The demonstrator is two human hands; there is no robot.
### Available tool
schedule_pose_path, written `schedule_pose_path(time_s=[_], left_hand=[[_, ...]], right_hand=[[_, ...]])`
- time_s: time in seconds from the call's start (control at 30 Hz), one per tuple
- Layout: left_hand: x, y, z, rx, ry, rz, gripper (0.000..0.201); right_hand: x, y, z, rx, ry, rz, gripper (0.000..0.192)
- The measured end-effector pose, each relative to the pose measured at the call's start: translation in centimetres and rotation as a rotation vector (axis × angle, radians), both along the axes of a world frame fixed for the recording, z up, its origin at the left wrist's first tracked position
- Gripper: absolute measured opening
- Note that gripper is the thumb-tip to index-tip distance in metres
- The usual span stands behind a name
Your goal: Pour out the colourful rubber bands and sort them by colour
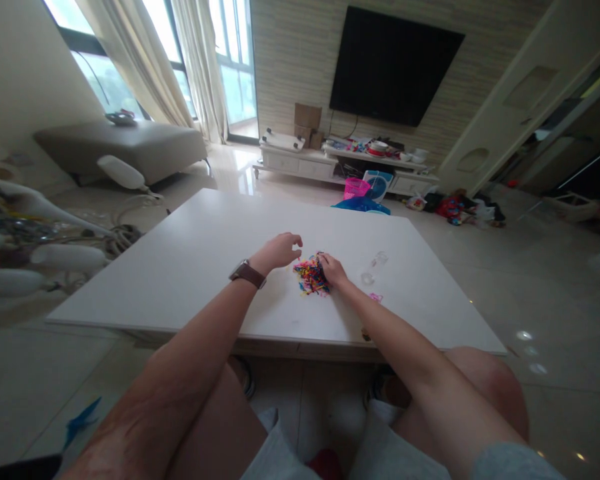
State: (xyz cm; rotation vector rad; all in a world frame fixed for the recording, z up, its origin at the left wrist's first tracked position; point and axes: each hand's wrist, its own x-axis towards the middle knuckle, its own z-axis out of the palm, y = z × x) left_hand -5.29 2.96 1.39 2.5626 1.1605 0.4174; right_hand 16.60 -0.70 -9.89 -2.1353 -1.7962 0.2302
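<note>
Two bare forearms run up from my lap toward the white table (190, 267), a smooth, matte, rectangular slab with a thin edge. On it lies a small pile of coloured bits (310, 277), near the middle of the top and a little toward my side; its pieces are tiny, thin and bright in pink, yellow, blue and red, too small for me to name. I read the heap as slightly longer than wide, its long axis running away from me and a touch leftward. My right hand (333, 269) rests on the pile's right edge, fingers curled down into it; whether they pinch anything I cannot tell. My left hand (280, 251), with a brown strap watch (247, 273) at the wrist, hangs just left of the pile, fingertips drawn close together, holding nothing I can see. Beyond, a clear small container (373, 268) lies on the table, then a black television (393, 67) on the wall.
</note>
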Motion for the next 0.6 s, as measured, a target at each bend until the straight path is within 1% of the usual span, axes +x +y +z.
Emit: schedule_pose_path(time_s=[0.07, 0.13, 0.23, 0.3, 0.4, 0.5, 0.6], left_hand=[[0.0, 0.0, 0.0, -0.004, -0.001, 0.004, 0.03], [-0.1, -0.1, 0.0, -0.007, -0.01, -0.001, 0.03], [-0.2, -0.1, -0.1, -0.002, -0.015, -0.01, 0.029], [-0.3, -0.1, -0.1, 0.006, -0.011, -0.012, 0.028], [-0.3, 0.0, -0.1, 0.019, -0.006, -0.016, 0.029], [-0.3, 0.0, 0.1, 0.014, -0.003, -0.019, 0.03], [-0.2, -0.3, 0.3, -0.003, 0.006, -0.015, 0.031]], right_hand=[[-0.2, 0.2, 0.2, 0.047, 0.026, 0.043, 0.05], [0.4, 0.6, 0.5, 0.081, 0.06, 0.007, 0.053], [1.9, 1.5, 0.8, 0.04, 0.098, -0.088, 0.052], [2.2, 2.0, 0.7, -0.001, 0.11, -0.086, 0.048], [0.9, 2.5, 0.2, -0.035, 0.143, 0.004, 0.045], [-1.3, 2.4, 0.1, -0.051, 0.194, 0.15, 0.05], [-2.3, 1.8, 0.4, -0.025, 0.236, 0.237, 0.055]])
